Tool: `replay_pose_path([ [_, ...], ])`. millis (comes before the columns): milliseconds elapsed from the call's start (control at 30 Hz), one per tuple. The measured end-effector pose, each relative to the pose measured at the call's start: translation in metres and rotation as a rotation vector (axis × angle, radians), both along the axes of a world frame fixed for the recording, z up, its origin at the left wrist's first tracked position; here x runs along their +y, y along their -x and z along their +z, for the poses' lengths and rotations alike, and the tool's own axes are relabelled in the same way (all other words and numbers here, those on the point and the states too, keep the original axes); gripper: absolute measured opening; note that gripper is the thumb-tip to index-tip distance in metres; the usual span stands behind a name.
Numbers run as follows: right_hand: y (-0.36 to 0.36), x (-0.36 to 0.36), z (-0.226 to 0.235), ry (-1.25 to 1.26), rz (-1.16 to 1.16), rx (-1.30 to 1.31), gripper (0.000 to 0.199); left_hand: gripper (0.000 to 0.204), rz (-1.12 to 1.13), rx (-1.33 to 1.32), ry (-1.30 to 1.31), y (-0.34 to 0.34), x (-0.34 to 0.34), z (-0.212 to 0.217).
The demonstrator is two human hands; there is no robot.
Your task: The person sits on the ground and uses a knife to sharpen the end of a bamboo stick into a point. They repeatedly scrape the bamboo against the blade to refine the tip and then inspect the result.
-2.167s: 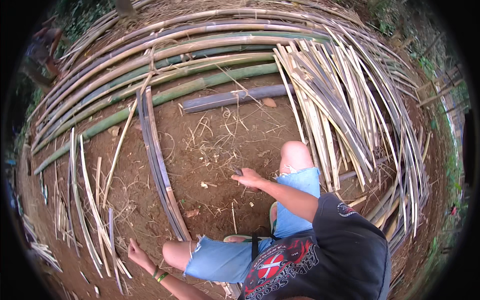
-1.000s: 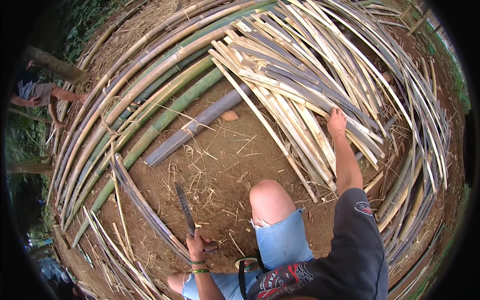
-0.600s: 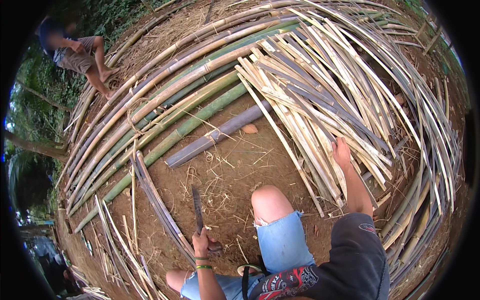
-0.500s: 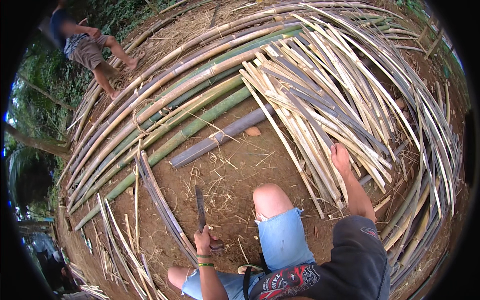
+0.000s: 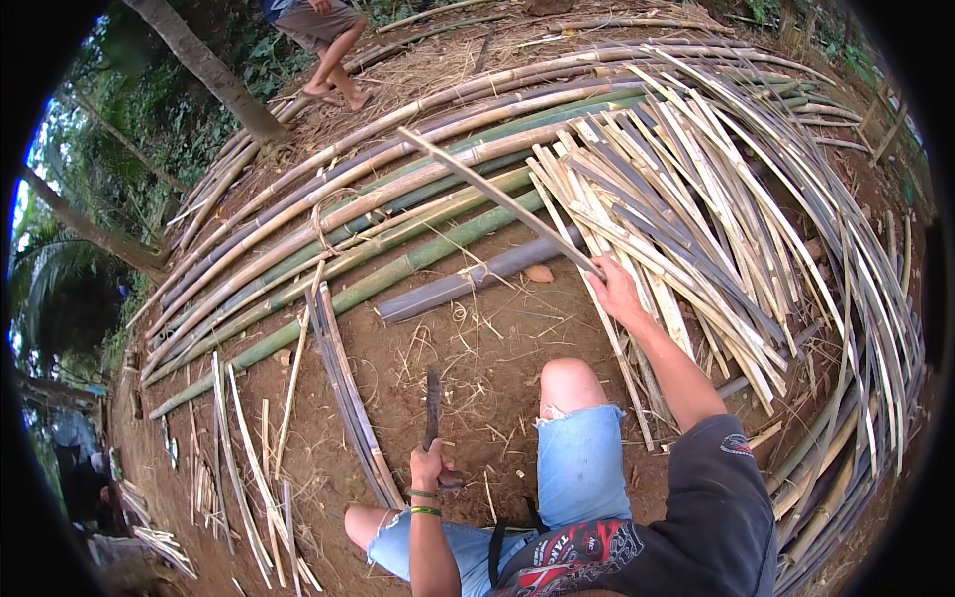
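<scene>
My left hand [image 5: 428,465] is closed round the handle of a machete [image 5: 433,403], its dark blade pointing away from me over the bare soil. In my right hand [image 5: 615,287] is one end of a long bamboo strip [image 5: 487,191], raised and slanting to the far left above the poles. A big heap of split bamboo strips [image 5: 686,239], pale on some faces and grey on others, lies just right of that hand. Several dark split strips [image 5: 343,398] rest on the ground beyond my left hand.
Long bamboo poles [image 5: 428,254], green and tan, lie side by side across the far ground. A short grey bamboo pole [image 5: 468,282] sits nearer. Long thin strips [image 5: 865,269] curve along the right. Another person's legs [image 5: 338,60] show at the far left, by a tree trunk [image 5: 214,70].
My right hand has lifted a strip off the heap and swung it leftward. The machete stays in my left hand. The other person has moved toward the upper edge as the view shifted.
</scene>
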State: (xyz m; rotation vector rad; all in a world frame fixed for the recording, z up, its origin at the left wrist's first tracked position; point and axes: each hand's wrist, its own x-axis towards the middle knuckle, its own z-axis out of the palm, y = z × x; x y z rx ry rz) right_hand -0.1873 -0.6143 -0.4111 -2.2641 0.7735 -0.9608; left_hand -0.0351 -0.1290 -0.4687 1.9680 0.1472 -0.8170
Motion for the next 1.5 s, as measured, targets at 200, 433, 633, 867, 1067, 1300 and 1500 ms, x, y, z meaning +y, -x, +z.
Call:
replay_pose_path([
  [200,-0.122,0.08,0.014,0.028,0.354,-0.038,0.028,0.022,0.105,0.041,0.233,0.013,0.03,-0.016],
  [433,-0.209,0.185,-0.01,0.135,0.425,0.14,0.042,0.018,0.211,0.114,0.5,0.035,0.027,0.015],
  [633,-0.176,0.301,0.004,-0.461,0.695,0.69,0.061,0.022,0.36,0.098,0.556,0.039,0.03,0.045],
  [867,-0.047,0.343,-0.033,-1.844,0.447,0.331,0.052,0.039,0.121,-0.039,0.402,0.06,-0.006,0.011],
  [1067,-0.038,0.31,-0.028,-1.268,0.393,0.547,0.039,0.043,0.213,0.06,0.327,-0.041,0.016,-0.027],
  [1300,-0.073,0.323,0.018,-0.366,0.295,0.96,0.045,0.075,0.773,0.191,0.679,-0.203,0.056,-0.129],
  [1500,-0.092,0.313,0.028,-0.356,0.281,1.031,0.049,0.083,1.028,0.22,0.836,-0.254,0.023,-0.148],
])
